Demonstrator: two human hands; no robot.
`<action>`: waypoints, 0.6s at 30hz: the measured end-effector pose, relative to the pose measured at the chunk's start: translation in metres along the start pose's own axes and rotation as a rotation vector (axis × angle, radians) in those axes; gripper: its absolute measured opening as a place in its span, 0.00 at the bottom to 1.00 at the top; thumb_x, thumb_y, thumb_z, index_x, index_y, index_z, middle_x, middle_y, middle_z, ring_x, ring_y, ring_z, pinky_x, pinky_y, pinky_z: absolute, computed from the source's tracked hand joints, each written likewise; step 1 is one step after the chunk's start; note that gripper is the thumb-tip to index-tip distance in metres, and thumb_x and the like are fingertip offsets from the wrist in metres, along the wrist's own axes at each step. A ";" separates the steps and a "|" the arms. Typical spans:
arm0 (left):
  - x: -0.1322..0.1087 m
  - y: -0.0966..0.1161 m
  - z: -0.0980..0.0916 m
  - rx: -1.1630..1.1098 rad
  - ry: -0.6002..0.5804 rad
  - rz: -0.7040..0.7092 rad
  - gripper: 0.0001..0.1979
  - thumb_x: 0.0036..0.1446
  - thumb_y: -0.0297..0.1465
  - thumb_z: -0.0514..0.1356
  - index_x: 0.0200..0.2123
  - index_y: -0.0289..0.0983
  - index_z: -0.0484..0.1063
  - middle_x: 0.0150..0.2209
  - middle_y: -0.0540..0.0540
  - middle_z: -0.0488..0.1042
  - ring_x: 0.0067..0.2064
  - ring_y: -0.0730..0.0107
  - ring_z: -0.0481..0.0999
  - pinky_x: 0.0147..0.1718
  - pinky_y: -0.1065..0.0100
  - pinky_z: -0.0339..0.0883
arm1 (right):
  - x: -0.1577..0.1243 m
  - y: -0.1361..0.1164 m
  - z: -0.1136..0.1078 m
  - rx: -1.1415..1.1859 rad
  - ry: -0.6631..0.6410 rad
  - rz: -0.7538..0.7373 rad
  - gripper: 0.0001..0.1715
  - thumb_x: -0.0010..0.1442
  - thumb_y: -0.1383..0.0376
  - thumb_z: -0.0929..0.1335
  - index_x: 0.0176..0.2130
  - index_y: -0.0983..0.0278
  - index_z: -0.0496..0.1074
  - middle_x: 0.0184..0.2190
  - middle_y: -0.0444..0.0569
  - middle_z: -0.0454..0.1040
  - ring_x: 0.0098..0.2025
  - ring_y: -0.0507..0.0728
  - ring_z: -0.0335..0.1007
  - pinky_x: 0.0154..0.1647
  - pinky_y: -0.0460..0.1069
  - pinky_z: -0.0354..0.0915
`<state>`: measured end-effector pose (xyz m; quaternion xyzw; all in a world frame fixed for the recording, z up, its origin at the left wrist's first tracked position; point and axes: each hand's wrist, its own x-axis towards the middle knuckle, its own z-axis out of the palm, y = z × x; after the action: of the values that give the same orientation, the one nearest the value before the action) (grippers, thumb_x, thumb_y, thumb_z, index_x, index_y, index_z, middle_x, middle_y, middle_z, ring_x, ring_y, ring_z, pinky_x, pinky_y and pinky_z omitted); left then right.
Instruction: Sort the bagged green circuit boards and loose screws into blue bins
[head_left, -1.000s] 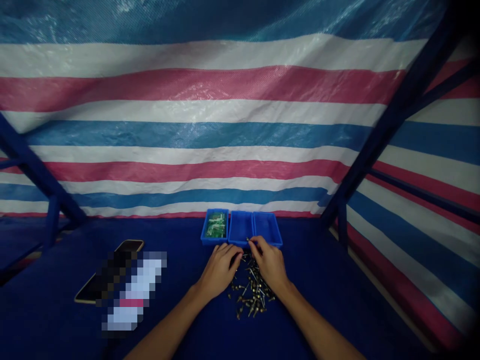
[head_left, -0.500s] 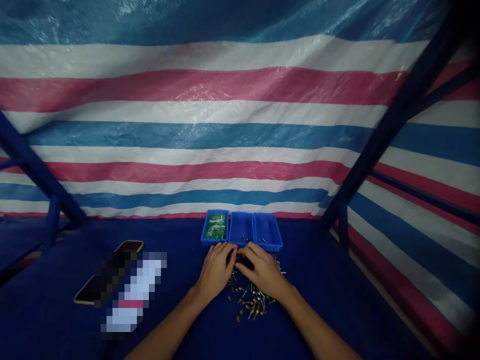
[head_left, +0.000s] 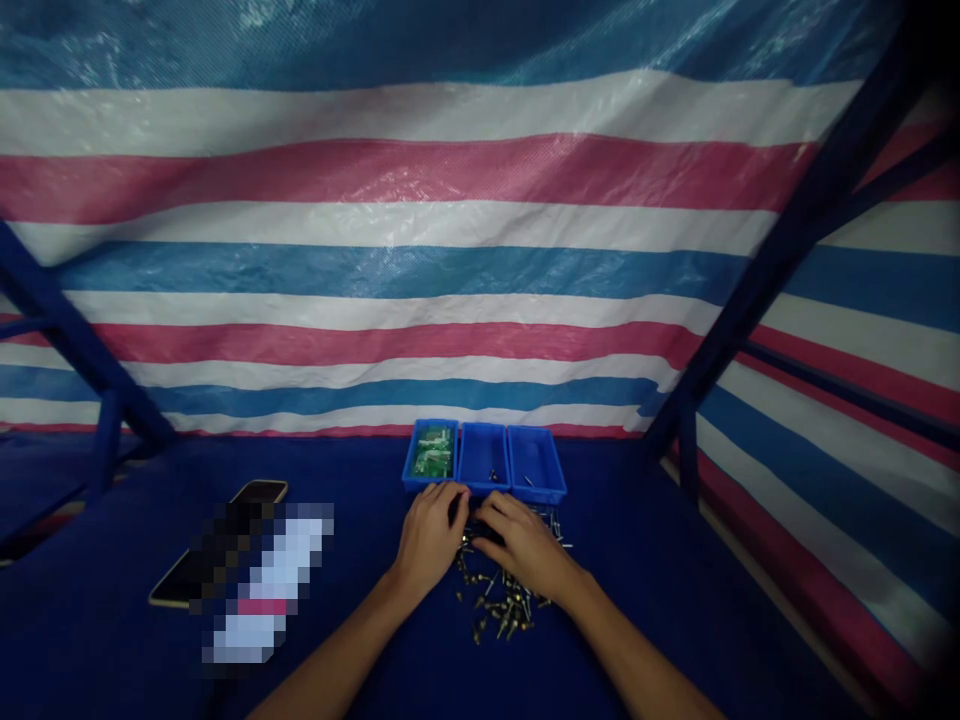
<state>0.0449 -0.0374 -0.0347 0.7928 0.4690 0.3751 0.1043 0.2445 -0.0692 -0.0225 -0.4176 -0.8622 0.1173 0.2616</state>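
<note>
Brass-headed pins are spread further past the right hand; any grasp by it or the left hand cannot be made out

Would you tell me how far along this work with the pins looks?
Early on, I'd judge. Done: the middle blue tray and right blue tray hold just a few pins. In hand: the left hand and right hand meet in front of the trays, their grip hidden. Left: most of the brass-headed pins lie loose on the blue mat.
</note>
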 end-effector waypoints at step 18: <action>0.001 0.000 0.001 -0.016 -0.037 0.012 0.11 0.73 0.31 0.53 0.43 0.43 0.76 0.40 0.47 0.81 0.45 0.58 0.78 0.47 0.57 0.71 | 0.000 -0.004 0.000 0.006 0.002 0.037 0.03 0.71 0.66 0.70 0.45 0.59 0.71 0.43 0.47 0.73 0.47 0.59 0.73 0.48 0.52 0.70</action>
<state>0.0454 -0.0365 -0.0351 0.8017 0.4591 0.3645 0.1169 0.2423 -0.0719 -0.0208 -0.4331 -0.8537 0.1242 0.2613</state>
